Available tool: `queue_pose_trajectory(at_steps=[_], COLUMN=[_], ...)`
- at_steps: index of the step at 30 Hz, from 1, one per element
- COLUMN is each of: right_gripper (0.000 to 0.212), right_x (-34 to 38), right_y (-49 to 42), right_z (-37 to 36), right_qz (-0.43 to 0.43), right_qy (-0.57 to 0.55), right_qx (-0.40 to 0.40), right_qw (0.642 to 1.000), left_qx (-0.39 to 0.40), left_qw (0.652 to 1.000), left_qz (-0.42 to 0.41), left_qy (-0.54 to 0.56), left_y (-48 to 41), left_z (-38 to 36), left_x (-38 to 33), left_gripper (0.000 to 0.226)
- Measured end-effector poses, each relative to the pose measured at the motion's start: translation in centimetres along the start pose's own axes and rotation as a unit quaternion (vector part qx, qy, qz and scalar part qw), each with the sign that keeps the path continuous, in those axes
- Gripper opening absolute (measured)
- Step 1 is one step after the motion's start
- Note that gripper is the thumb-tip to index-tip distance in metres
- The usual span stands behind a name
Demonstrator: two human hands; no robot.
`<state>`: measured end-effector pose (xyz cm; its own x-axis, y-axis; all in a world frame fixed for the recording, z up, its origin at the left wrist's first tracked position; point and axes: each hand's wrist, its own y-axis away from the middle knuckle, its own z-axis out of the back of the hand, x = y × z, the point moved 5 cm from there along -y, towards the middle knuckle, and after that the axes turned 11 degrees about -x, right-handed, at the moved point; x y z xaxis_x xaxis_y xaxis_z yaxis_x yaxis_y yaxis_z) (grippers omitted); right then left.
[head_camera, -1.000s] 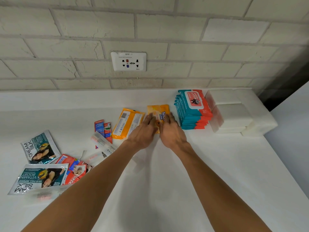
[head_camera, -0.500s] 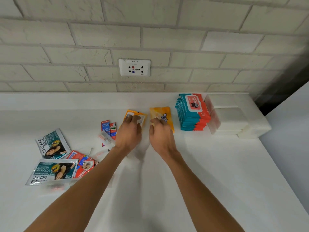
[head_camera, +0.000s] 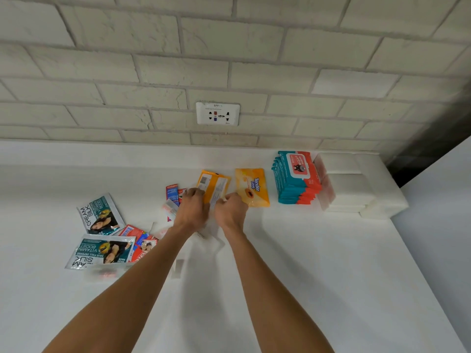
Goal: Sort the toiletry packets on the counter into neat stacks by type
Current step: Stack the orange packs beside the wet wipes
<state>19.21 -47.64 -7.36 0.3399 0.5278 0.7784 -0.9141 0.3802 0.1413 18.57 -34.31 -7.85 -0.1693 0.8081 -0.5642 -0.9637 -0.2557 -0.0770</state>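
On the white counter, seen from the head camera, both hands met at the near edge of an orange packet that lay with its barcode side up. The left hand had its fingers curled over the packet's lower left corner, and the right hand pinched the lower right edge. Just beside it to the right lay a second orange packet, face up and apart from the hands. Further right stood a stack of teal and red wipe packs, touching a pile of white packs near the counter's right edge. To the left, small toothpaste sachets lay close to the left hand, and two hair cream sachets with red sachets were scattered near the left side. The front and right of the counter were bare. A wall socket sat on the brick wall above.
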Motion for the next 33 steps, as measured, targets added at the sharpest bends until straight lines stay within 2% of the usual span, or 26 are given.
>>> queue_pose_trajectory(at_steps=[5,9,11,16,20,24,27,33], right_gripper=[0.016,0.013,0.019,0.024,0.026,0.048,0.052,0.035], right_x=[-0.3,0.0,1.1,3.7,3.9,3.0,2.2,1.0], right_y=[-0.5,-0.1,0.4,3.2,5.4,6.9,7.2,5.4], right_z=[-1.2,-1.5,-1.0,0.3,0.9,1.0,1.5,3.3], right_qz=[-0.029,0.018,0.066,0.123,0.176,0.221,0.235,0.234], right_qy=[-0.004,-0.014,-0.027,-0.08,-0.092,-0.089,-0.074,-0.071], right_qx=[0.039,0.054,0.049,0.119,0.156,0.194,0.195,0.128], right_qw=[0.999,0.998,0.996,0.982,0.968,0.952,0.949,0.961], left_qx=[-0.007,-0.02,-0.013,0.01,-0.003,-0.01,-0.006,-0.018], left_qw=[0.999,0.994,0.985,0.914,0.876,0.856,0.846,0.842], left_qz=[0.002,0.037,0.075,0.185,0.243,0.266,0.273,0.263], left_qy=[0.037,0.096,0.152,0.36,0.416,0.443,0.458,0.471], left_y=[1.2,1.5,1.7,2.1,2.5,3.3,3.6,4.0], left_z=[0.2,0.9,1.9,2.9,3.4,3.8,3.9,4.5], left_x=[0.7,0.3,-0.5,-1.0,-0.4,0.4,0.9,0.0], left_gripper=[0.033,0.031,0.033,0.034,0.038,0.031,0.029,0.024])
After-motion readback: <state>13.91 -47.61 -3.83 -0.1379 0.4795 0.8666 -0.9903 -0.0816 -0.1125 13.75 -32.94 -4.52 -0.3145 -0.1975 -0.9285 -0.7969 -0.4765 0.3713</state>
